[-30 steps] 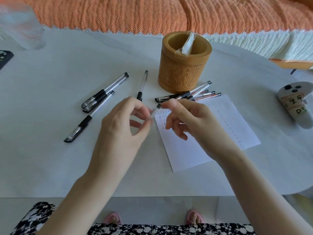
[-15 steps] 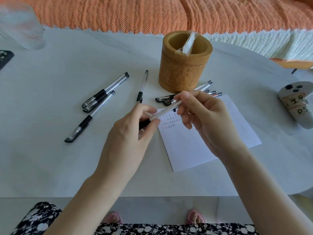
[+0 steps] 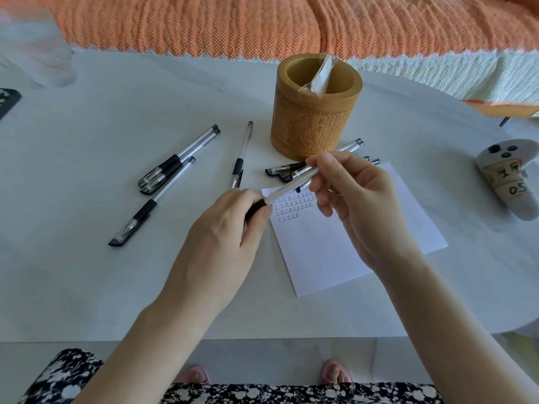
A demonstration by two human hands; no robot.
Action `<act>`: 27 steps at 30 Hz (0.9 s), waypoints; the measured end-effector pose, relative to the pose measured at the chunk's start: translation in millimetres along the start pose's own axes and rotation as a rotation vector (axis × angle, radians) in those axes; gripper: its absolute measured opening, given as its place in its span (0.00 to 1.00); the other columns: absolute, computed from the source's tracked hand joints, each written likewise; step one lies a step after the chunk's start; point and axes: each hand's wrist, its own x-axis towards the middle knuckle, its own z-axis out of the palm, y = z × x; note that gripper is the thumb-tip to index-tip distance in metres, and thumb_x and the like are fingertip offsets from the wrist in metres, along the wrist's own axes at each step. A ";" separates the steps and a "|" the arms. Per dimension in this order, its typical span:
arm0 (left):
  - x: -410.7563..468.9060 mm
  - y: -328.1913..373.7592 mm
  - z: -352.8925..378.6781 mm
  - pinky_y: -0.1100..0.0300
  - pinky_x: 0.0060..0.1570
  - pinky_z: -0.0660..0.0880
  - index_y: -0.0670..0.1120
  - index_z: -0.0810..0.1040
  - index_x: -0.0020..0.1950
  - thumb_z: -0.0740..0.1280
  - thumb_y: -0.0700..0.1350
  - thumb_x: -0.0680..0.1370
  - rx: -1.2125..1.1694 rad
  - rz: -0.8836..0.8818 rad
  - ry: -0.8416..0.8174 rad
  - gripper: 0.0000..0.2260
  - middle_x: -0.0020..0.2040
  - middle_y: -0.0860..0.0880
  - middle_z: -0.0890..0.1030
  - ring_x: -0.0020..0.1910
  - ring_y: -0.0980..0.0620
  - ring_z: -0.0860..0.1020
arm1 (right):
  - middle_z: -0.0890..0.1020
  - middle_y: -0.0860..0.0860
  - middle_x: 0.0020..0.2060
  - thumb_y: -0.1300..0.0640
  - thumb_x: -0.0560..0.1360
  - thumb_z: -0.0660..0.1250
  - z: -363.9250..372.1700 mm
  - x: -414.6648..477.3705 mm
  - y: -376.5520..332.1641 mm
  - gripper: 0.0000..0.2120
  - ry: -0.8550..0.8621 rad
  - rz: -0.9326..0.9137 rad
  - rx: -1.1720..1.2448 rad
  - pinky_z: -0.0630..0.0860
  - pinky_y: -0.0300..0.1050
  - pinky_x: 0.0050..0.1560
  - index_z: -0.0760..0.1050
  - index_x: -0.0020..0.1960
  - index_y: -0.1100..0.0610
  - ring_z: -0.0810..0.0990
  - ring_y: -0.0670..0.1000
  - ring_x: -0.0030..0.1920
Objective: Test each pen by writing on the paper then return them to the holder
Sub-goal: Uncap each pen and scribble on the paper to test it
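Note:
Both hands hold one clear pen (image 3: pixel 291 188) above the white paper (image 3: pixel 350 246). My left hand (image 3: pixel 224 243) pinches its black grip end between thumb and fingers. My right hand (image 3: pixel 355 205) pinches the barrel's far end. The paper carries rows of small red and dark marks near its top left. The carved bamboo holder (image 3: pixel 315 123) stands behind the paper with a wrapped item inside it. Three capped pens (image 3: pixel 175 170) lie to the left, one uncapped pen (image 3: pixel 242 156) lies in the middle, and several capped pens (image 3: pixel 294 169) lie beside the holder's base.
A grey rounded object with labels (image 3: pixel 510 182) sits at the right. An orange and white woven cloth (image 3: pixel 291 21) runs along the far side. A dark object (image 3: pixel 7 100) pokes in at the left edge. The table's near edge (image 3: pixel 262 339) is just below my forearms.
My hands came together on the pen. The left hand now pinches its black grip end, and the right hand slid up along the barrel toward the holder.

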 end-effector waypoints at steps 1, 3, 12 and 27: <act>-0.2 -0.6 -0.3 0.60 0.33 0.67 0.48 0.73 0.45 0.59 0.50 0.78 0.005 0.000 -0.004 0.07 0.36 0.53 0.73 0.34 0.52 0.69 | 0.78 0.51 0.29 0.60 0.78 0.62 -0.1 0.1 -0.1 0.08 0.004 -0.003 -0.003 0.68 0.37 0.27 0.79 0.47 0.64 0.71 0.48 0.27; -0.6 -1.8 -0.9 0.62 0.31 0.66 0.49 0.73 0.45 0.59 0.51 0.79 0.008 0.001 -0.011 0.08 0.34 0.54 0.72 0.33 0.54 0.69 | 0.77 0.51 0.28 0.60 0.78 0.62 -0.4 -0.1 -0.3 0.09 0.010 -0.006 -0.005 0.68 0.37 0.27 0.78 0.47 0.64 0.70 0.48 0.27; 0.5 2.7 -4.1 0.68 0.25 0.62 0.53 0.73 0.46 0.58 0.56 0.77 0.016 -0.002 0.022 0.09 0.26 0.54 0.69 0.28 0.55 0.68 | 0.76 0.49 0.27 0.60 0.79 0.60 -2.5 0.1 0.3 0.09 0.022 -0.001 -0.007 0.67 0.37 0.28 0.77 0.44 0.60 0.69 0.47 0.27; -2.4 12.8 1.6 0.65 0.26 0.62 0.54 0.75 0.46 0.55 0.64 0.72 -0.113 -0.026 -0.095 0.17 0.25 0.53 0.69 0.27 0.53 0.68 | 0.68 0.46 0.22 0.64 0.73 0.68 7.6 -8.0 2.9 0.09 -0.252 0.186 -0.067 0.61 0.36 0.23 0.70 0.38 0.58 0.63 0.45 0.23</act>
